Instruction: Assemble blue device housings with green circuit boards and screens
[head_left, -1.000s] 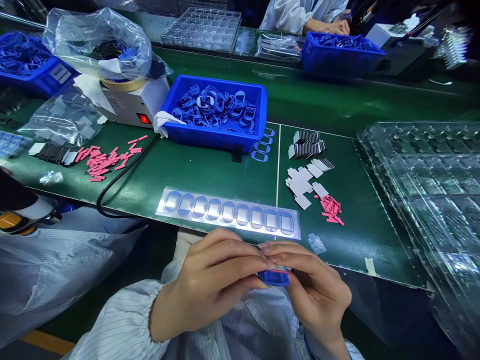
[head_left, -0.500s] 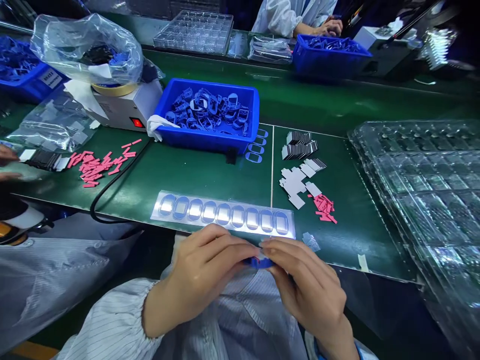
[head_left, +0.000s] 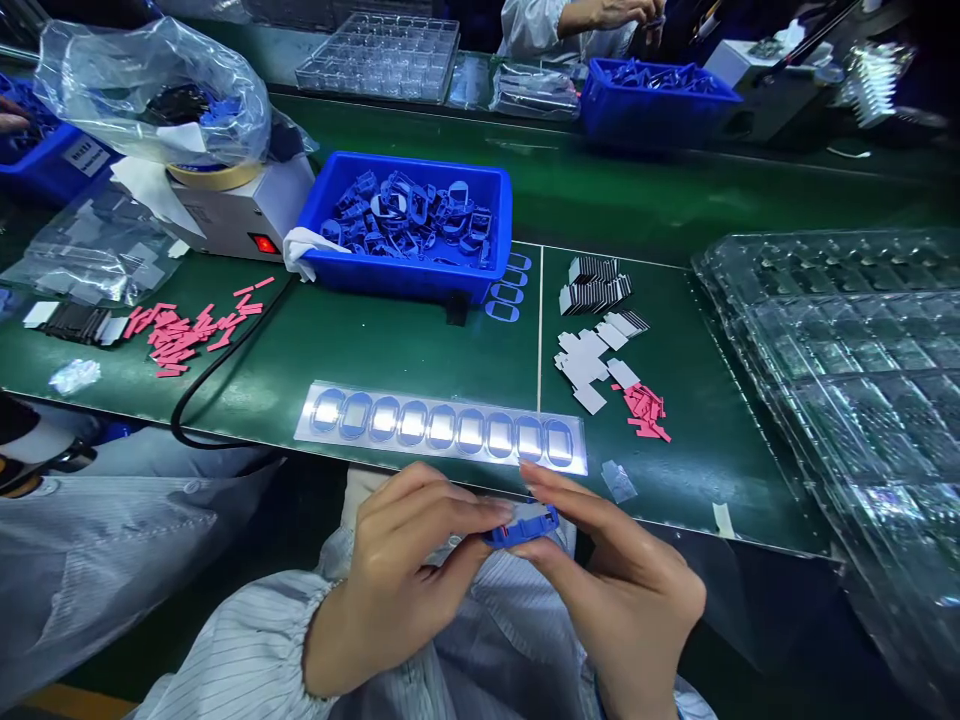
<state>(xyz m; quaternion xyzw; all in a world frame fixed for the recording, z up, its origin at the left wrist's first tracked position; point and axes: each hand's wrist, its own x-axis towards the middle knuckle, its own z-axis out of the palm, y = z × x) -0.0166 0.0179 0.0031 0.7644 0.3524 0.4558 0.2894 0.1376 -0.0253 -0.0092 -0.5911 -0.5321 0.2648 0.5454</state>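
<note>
A small blue plastic housing [head_left: 525, 530] with a whitish top and a touch of red is held in front of my body, just off the bench's near edge. My left hand [head_left: 412, 560] pinches its left end between thumb and fingers. With the thumb below and a finger at its right end, my right hand [head_left: 619, 580] also grips it; the index finger is raised off it. Just beyond my hands lies a clear strip of oval, blue-rimmed stickers [head_left: 442, 428]. My fingers hide part of the housing.
A blue bin [head_left: 409, 275] of similar blue parts stands behind the strip. White and black pads [head_left: 585, 358] and pink strips [head_left: 645, 412] lie to the right, beside stacked clear trays [head_left: 847, 360]. More pink strips [head_left: 180, 335] and a cable lie left. Co-workers' hands show at the edges.
Both hands have shifted and the blue housing shows more, now tilted up at the right. My right index finger has lifted. The co-worker's hand at left has moved to the far bin.
</note>
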